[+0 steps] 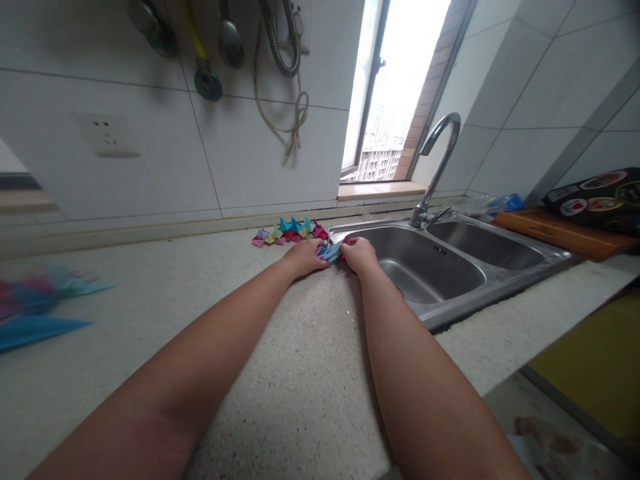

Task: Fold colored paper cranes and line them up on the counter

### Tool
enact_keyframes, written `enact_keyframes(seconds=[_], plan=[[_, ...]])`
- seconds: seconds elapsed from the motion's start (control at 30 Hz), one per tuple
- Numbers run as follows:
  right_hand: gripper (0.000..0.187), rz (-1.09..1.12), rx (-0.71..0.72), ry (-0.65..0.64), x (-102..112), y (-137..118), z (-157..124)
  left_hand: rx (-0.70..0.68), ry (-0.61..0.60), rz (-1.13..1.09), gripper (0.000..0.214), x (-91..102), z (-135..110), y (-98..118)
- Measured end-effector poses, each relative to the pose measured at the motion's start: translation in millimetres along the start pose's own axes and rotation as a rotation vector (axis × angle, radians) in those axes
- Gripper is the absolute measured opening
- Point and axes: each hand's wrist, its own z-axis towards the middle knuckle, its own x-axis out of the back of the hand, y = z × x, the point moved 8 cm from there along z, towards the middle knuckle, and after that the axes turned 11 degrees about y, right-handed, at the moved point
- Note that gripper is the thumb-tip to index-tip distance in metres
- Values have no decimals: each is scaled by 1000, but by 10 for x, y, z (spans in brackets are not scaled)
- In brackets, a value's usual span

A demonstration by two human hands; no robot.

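Note:
Both arms stretch forward over the speckled counter (280, 360) toward the sink's left edge. My left hand (304, 259) is closed on a small bundle of folded paper pieces (330, 251) in blue, pink and light blue. From the other side my right hand (361, 253) pinches the same bundle, close to a red piece. Just behind the hands, against the wall side, stands a cluster of colourful folded paper pieces (293, 231) in turquoise, red, yellow and pink. How far the bundle's pieces are joined is hidden by the fingers.
A double steel sink (425, 267) with a curved faucet (443, 143) lies to the right. More folded paper (45, 293), blurred, lies at the far left. A wooden board (555, 230) with a black printed bag (600, 200) sits beyond the sink. An open window (385, 100) is behind.

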Motion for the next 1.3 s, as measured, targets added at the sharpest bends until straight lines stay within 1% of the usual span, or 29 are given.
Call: enact_keyframes(seconds=[0.13,0.2,0.3,0.37,0.47,0.53,0.6,0.67,0.77,0.87,0.97,1.07,1.13,1.3], plan=[[36,-1,-8,4,-2,9,19,11,15,-40,77,35,-18,-15],[40,-5,-18,9,0,18,28,11,50,-97,82,76,-29,-11],[41,18,-39,12,-1,31,34,21,132,-208,82,175,-51,-32],[40,35,-45,14,-1,34,33,47,183,-279,81,258,-79,-89],[37,62,-50,24,9,37,30,99,210,-355,76,378,-155,-223],[35,82,-55,32,18,41,29,133,211,-366,74,464,-231,-329],[33,101,-62,38,27,45,27,153,188,-345,72,537,-328,-426],[32,120,-70,43,35,49,26,143,130,-282,74,577,-440,-487],[31,146,-83,56,52,59,28,55,72,-126,76,617,-605,-498],[33,166,-99,69,69,82,40,-40,78,7,70,640,-706,-459],[35,183,-112,77,75,118,60,-61,96,80,64,633,-712,-436],[34,196,-118,80,66,155,84,-48,110,122,66,606,-656,-409],[32,202,-117,85,54,174,97,-36,118,139,67,579,-610,-384],[24,204,-99,100,21,179,100,-16,127,143,62,519,-527,-335]])
